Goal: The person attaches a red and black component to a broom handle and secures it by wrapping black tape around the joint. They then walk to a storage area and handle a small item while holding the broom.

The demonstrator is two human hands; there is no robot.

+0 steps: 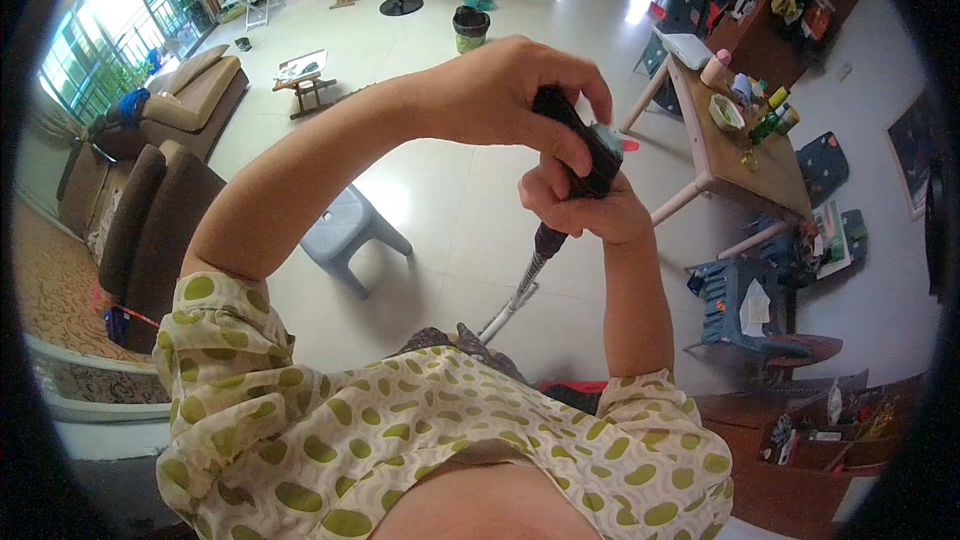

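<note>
My left hand [510, 94] reaches across from the left, its thumb and fingers around a glossy black object [555, 106]. A pale, translucent piece [606, 136] and a small red tip [631, 145] show at that object's right side. Just below, my right hand [600, 206] is closed around the dark grip [550, 240] of a slim-shafted thing that looks like a racket. Its pale shaft [531, 270] slants down toward my body. The black object meets the right hand; whether it is joined to the grip is hidden by my fingers.
A grey plastic stool [341, 225] stands on the tiled floor at left, before a brown sofa [169, 225]. To the right is a wooden table [739, 157] with bottles and a bowl. A blue chair [727, 307] stands below it. A lined waste bin [471, 31] is ahead.
</note>
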